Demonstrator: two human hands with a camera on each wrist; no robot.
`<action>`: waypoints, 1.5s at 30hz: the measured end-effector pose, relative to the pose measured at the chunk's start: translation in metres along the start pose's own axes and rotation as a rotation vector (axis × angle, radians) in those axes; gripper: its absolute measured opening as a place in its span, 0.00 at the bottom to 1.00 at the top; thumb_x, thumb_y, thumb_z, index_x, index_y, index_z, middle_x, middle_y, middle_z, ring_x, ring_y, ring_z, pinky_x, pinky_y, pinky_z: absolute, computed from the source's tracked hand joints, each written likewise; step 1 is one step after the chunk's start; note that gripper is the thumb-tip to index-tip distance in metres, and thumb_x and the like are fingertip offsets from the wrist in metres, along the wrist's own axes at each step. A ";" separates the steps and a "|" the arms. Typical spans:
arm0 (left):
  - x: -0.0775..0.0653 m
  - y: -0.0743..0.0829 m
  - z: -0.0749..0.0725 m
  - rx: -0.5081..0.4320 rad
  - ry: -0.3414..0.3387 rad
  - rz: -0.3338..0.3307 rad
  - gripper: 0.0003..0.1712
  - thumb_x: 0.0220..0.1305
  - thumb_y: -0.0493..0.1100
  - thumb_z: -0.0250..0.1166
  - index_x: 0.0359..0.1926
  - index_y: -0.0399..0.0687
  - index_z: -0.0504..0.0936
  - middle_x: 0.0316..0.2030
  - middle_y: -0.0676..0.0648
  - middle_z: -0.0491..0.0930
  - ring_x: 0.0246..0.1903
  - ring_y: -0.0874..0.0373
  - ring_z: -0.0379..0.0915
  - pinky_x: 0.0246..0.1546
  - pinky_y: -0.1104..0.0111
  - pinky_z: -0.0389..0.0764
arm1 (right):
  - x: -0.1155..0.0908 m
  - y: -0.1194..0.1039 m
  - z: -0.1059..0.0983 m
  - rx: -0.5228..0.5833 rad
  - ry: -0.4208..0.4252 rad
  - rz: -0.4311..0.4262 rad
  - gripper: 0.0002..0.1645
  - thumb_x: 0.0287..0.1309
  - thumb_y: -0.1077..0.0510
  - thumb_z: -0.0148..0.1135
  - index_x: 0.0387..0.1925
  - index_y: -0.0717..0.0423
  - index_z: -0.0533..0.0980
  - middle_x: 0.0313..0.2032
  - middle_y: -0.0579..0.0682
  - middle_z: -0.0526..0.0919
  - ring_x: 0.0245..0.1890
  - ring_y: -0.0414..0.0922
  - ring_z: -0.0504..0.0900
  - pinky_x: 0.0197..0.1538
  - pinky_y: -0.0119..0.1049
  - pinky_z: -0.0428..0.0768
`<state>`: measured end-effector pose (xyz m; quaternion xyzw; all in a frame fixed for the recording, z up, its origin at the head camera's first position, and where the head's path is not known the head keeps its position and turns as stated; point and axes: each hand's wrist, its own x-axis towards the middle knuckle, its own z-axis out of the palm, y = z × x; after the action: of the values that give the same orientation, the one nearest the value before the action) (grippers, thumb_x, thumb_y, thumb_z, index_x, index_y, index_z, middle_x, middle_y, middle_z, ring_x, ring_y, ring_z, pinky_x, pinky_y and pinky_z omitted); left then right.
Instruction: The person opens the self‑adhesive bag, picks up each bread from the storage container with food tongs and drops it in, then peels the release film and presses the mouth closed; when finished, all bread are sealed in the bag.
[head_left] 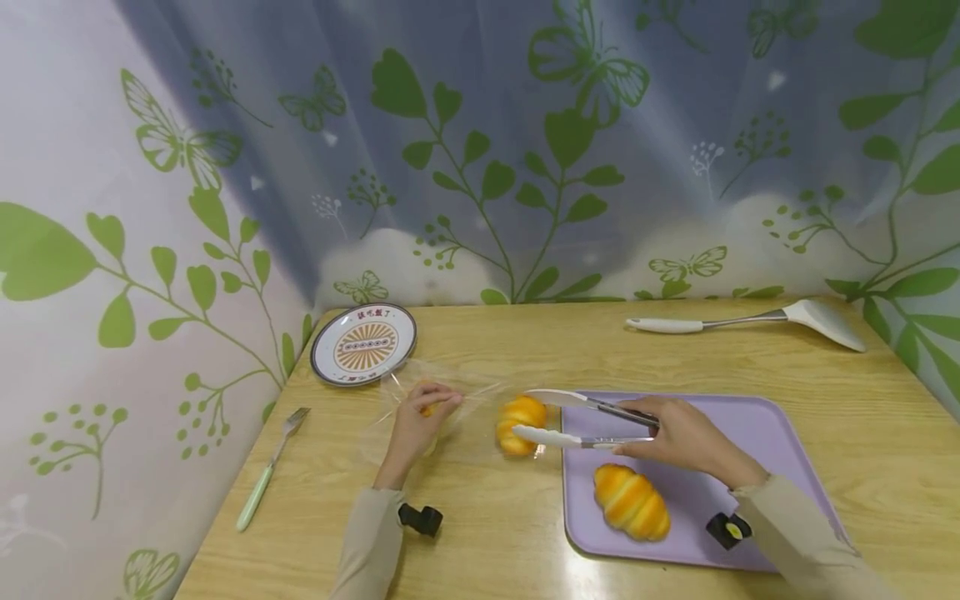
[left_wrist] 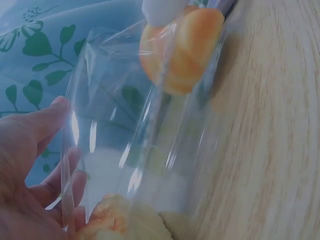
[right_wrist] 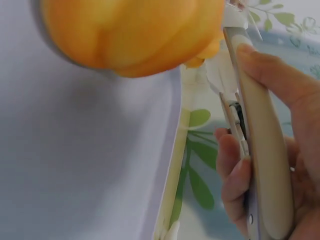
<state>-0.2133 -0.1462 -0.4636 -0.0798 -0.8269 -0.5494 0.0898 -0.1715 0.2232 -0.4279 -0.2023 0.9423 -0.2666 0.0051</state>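
Note:
My left hand point(head_left: 422, 421) pinches the edge of a clear plastic bag point(left_wrist: 107, 130) above the table. One bread roll point(left_wrist: 117, 220) lies by the left fingers, inside or behind the film. My right hand point(head_left: 686, 437) grips white-tipped tongs point(head_left: 553, 436), whose tips straddle a golden croissant-shaped roll point(head_left: 517, 421) at the bag's right end. In the left wrist view, film overlaps part of that roll; how deep it sits in the bag I cannot tell. Another croissant-shaped roll point(head_left: 632, 502) rests on the purple tray point(head_left: 693, 492), below the right hand.
A patterned plate point(head_left: 365, 343) stands at the table's back left. A green-handled fork point(head_left: 272, 471) lies near the left edge. At the back right is a white spatula point(head_left: 738, 321). A leaf-print curtain point(head_left: 480, 167) hangs behind the wooden table point(head_left: 495, 525).

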 end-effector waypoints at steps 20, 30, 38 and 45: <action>-0.001 -0.001 -0.003 -0.001 -0.002 -0.035 0.10 0.60 0.38 0.70 0.39 0.36 0.88 0.46 0.39 0.81 0.52 0.48 0.73 0.56 0.64 0.70 | 0.041 0.009 0.005 -0.071 -0.053 -0.211 0.40 0.45 0.41 0.76 0.56 0.59 0.78 0.33 0.48 0.82 0.22 0.29 0.66 0.28 0.27 0.67; -0.011 0.036 -0.009 -0.013 0.022 0.011 0.08 0.59 0.30 0.67 0.37 0.24 0.85 0.43 0.30 0.79 0.49 0.38 0.73 0.52 0.72 0.71 | 0.070 0.000 0.011 0.014 -0.110 -0.240 0.40 0.49 0.43 0.74 0.60 0.58 0.75 0.39 0.53 0.82 0.23 0.32 0.66 0.27 0.27 0.66; 0.000 0.002 -0.004 -0.027 0.027 -0.022 0.09 0.59 0.33 0.68 0.38 0.29 0.86 0.45 0.34 0.80 0.51 0.43 0.73 0.54 0.69 0.71 | 0.069 0.013 0.012 -0.032 -0.039 -0.259 0.39 0.45 0.46 0.77 0.58 0.58 0.77 0.38 0.51 0.82 0.24 0.30 0.65 0.27 0.27 0.65; 0.003 -0.006 -0.007 -0.038 -0.007 -0.005 0.09 0.60 0.36 0.69 0.39 0.32 0.87 0.46 0.37 0.80 0.51 0.48 0.73 0.56 0.61 0.72 | 0.073 0.013 0.014 -0.002 -0.016 -0.314 0.39 0.44 0.45 0.78 0.57 0.58 0.77 0.39 0.52 0.83 0.25 0.33 0.69 0.29 0.27 0.68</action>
<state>-0.2174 -0.1546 -0.4658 -0.0813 -0.8167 -0.5650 0.0840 -0.2416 0.1982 -0.4397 -0.3493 0.8993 -0.2616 -0.0295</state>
